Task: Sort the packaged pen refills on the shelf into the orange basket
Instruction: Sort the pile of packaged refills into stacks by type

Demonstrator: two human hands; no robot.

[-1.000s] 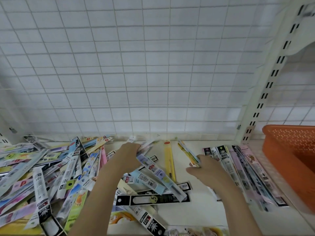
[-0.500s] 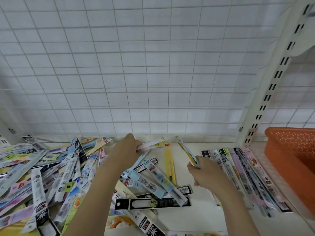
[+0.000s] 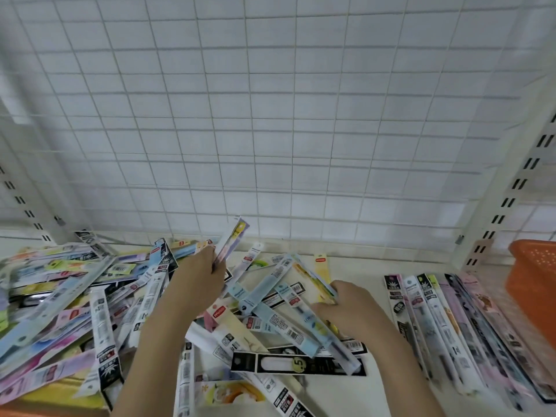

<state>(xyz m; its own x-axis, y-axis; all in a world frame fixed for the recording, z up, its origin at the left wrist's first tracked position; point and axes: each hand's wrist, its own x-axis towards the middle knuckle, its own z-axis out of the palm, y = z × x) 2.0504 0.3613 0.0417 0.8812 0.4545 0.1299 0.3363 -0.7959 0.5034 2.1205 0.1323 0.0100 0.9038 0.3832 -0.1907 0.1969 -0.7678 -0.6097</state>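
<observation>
A jumbled heap of packaged pen refills (image 3: pixel 78 296) covers the left half of the white shelf (image 3: pixel 355 269). My left hand (image 3: pixel 200 278) holds a pale purple refill pack (image 3: pixel 233 239), lifted and tilted up toward the back grid. My right hand (image 3: pixel 349 305) grips a yellow refill pack (image 3: pixel 310 278) at the shelf's middle. To the right, a tidy row of refill packs (image 3: pixel 451 320) lies side by side. The orange basket (image 3: pixel 532 278) stands at the far right edge, partly cut off.
A white wire grid (image 3: pixel 270 115) backs the shelf. Slotted uprights (image 3: pixel 505 206) stand at the right and left. A black refill pack (image 3: pixel 298 362) and several blue ones lie loose between my arms. An orange edge (image 3: pixel 45 412) shows at the bottom left.
My left hand has raised a pale purple pack out of the heap. My right hand has kept hold of the yellow pack and shifted a little to the right.
</observation>
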